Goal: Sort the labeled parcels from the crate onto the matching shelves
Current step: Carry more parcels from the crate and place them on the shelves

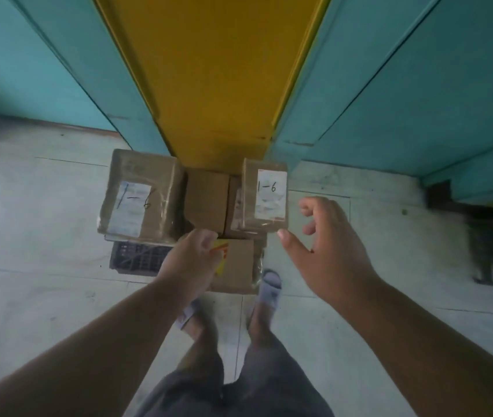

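A person's two bare hands reach down over brown cardboard parcels heaped on a dark slatted plastic crate (137,260) on pale floor tiles. The left hand (189,260) is curled closed; what it grips cannot be told. The right hand (326,248), fingers spread and empty, hovers just beside a small taped parcel labelled "1-6" (264,197); a larger "1-6" parcel (140,197) sits at left.

2 parcels (141,195) atop crate (137,260)
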Demonstrator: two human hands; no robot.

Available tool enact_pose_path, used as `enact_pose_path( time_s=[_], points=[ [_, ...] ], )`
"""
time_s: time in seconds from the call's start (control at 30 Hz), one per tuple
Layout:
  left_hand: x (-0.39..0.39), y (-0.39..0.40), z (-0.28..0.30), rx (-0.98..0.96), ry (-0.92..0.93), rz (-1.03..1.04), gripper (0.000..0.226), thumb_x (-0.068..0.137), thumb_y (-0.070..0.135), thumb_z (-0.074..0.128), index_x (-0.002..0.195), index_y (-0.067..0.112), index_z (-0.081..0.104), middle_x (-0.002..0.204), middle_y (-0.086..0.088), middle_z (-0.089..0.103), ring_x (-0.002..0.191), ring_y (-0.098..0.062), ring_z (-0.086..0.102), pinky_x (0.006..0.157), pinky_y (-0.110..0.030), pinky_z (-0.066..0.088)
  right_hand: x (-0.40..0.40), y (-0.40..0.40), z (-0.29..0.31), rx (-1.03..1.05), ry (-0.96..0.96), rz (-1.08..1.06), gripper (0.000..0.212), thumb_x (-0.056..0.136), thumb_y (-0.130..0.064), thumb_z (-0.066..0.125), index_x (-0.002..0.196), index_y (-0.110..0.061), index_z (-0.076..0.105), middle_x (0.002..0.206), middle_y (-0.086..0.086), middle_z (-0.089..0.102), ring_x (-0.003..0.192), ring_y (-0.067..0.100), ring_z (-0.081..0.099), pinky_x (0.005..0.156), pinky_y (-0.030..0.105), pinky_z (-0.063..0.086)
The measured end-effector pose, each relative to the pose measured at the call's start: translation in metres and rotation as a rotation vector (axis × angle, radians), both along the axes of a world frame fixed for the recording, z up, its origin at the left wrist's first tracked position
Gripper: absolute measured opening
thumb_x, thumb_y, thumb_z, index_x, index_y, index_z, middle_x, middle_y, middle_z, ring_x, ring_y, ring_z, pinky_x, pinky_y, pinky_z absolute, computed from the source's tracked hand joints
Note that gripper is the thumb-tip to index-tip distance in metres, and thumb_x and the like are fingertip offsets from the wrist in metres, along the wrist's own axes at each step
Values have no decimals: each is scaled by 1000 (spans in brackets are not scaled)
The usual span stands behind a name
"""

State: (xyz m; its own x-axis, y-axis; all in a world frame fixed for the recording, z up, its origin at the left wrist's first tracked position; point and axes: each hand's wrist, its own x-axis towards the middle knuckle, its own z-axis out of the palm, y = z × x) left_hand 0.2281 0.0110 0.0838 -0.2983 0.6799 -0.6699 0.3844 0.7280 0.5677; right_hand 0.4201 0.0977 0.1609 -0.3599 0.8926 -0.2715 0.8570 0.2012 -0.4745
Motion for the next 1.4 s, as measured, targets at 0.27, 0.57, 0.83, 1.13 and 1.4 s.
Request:
enact_pose_path(
  time_s=[0.27,0.57,0.83,1.13,1.4],
  points=[
    [15,73,-101,17,-17,57,27,96,27,58,122,27,54,110,10,62,100,-15,62,82,-34,52,-10,84,-144,-13,-104,-23,59,92,-42,65,140,-17,42,135,7,50,114,21,55,89,34,49],
    [38,118,-111,66,-74,-209,39,97,30,56,134,38,51,111,7,67,87,-14,67,69,-32,56,-18,124,-201,-306,2,-342,37,97,-35,58,125,-13,49,116,5,62,97,24,63,64,30,49],
    [56,58,13,255,-338,309,57,75,28,72,123,47,47,115,10,68,104,-13,71,87,-45,59,22,70,-51,-260,337,-322,43,88,-39,71,117,-21,45,104,-13,59,87,7,65,63,20,51],
    [72,3,154,419,-323,-27,52,87,11,72,124,39,51,117,15,68,108,-7,68,79,-28,61,93,1,130,-136,420,-342,94,87,-37,73,155,-40,8,98,-10,69,74,-4,64,59,13,45],
    [139,4,203,515,-468,-275,46,85,5,75,111,41,61,106,29,69,103,5,64,74,-11,52,162,-75,190,105,480,-745,82,75,-21,86,137,-39,36,100,-11,67,79,6,69,63,31,61]
  ],
)
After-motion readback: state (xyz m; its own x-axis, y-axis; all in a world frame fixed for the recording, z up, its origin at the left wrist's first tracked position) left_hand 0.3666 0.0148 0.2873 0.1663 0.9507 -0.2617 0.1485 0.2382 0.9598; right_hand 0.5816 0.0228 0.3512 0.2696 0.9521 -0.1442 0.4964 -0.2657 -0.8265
